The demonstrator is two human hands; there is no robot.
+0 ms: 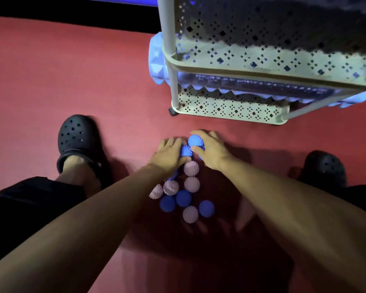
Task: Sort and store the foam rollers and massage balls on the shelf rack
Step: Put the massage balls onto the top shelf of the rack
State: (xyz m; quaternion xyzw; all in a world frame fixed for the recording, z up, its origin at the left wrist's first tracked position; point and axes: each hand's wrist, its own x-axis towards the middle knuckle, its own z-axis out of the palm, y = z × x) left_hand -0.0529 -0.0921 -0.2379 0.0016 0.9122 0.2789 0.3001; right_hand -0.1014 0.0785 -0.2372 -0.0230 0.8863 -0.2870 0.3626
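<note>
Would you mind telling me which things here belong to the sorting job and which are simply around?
Part of the job:
- blue spiky balls, one in the left hand, one in the right hand
- pink spiky balls
- shelf rack
- pale foam roller on its lower shelf

Just around:
- black clogs
- red mat

Blue and pink spiky massage balls (pixel 191 184) clustered on floor, near rack (pixel 230 106)

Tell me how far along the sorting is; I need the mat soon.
Done: foam rollers already lie in the rack. In hand: left hand and right hand each grip a blue spiky ball. Left: pink balls and blue balls on the mat.
</note>
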